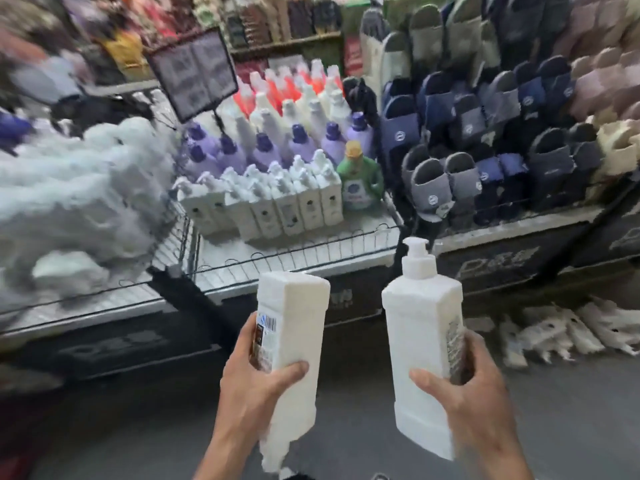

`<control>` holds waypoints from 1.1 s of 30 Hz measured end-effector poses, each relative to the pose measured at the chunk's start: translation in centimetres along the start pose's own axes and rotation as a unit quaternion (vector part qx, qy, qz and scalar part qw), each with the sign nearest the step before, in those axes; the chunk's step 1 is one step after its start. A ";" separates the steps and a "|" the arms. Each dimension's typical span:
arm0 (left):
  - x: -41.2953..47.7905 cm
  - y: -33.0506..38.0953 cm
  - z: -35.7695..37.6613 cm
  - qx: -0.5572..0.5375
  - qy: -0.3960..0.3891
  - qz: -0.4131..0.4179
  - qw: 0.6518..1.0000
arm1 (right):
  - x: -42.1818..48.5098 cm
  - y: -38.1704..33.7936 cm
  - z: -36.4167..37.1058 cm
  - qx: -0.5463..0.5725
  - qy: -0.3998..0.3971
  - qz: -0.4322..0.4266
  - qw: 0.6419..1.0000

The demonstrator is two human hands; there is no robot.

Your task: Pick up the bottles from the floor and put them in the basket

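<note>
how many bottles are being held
2: one white rectangular plastic pump bottle upright in the right hand, a second bottle inverted in the left hand. None seem hidden.

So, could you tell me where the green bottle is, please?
In the head view, the green bottle stands in the wire basket, right of the white pump bottles and left of the slippers.

Grey floor (131, 431); shelves (519, 216) hold, seemingly, dark slippers (429, 188).

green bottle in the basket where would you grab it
Probably take the green bottle by its neck under the yellow cap, coming from above. It stands upright with white pump bottles packed against one side, leaving the top freest.
</note>
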State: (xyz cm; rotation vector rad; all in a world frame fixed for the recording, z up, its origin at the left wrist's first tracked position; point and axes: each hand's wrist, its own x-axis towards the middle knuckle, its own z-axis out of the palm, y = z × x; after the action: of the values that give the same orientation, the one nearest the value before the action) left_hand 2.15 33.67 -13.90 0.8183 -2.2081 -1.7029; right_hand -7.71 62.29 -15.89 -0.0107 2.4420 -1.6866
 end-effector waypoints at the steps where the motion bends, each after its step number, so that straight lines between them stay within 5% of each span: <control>1: -0.3 -0.5 -1.7 -0.005 0.020 -0.010 1.000 | 0.2 -0.7 1.4 -0.014 -0.023 -0.010 1.000; 8: -3.4 -3.4 -14.2 -0.019 0.159 -0.085 0.983 | 0.8 -5.9 12.5 -0.064 -0.186 -0.054 0.979; 18: -7.5 -6.1 -25.5 0.143 0.312 -0.128 0.931 | -2.2 -13.5 26.8 -0.200 -0.284 -0.226 0.910; 33: -9.4 -9.4 -35.4 0.134 0.472 -0.299 0.818 | -3.0 -19.7 48.5 -0.174 -0.497 -0.284 0.801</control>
State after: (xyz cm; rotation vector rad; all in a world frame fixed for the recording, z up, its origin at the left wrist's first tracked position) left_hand 30.33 8.66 -10.97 2.0381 -1.5222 -0.7618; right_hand 0.48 10.54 -13.87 -1.4026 1.8729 -0.8790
